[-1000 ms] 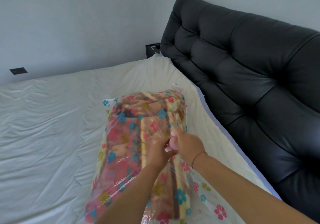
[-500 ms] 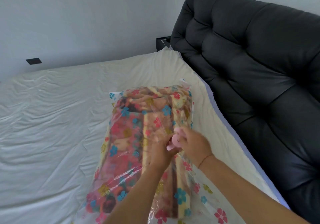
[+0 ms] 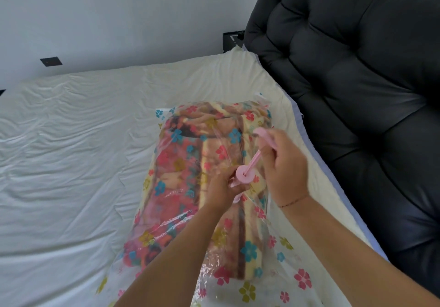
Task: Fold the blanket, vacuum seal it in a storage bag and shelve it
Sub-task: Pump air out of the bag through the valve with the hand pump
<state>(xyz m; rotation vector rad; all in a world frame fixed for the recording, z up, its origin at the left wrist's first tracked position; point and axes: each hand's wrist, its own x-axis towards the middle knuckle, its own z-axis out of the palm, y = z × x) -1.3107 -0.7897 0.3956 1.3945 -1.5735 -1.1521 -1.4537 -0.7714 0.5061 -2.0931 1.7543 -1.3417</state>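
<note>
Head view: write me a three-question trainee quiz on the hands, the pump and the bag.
1. True or false: the blanket is already inside the storage bag.
2. Which hand grips the extended handle of the pink pump? A) left B) right
3. Fill in: the storage bag lies on a ____.
Key: 1 true. 2 B, the right hand. 3 bed.

A home bedroom. A wide bed in a creased cream sheet (image 3: 83, 164) meets a black tufted leather headboard (image 3: 357, 92). Plain grey wall (image 3: 119, 9) behind.
</note>
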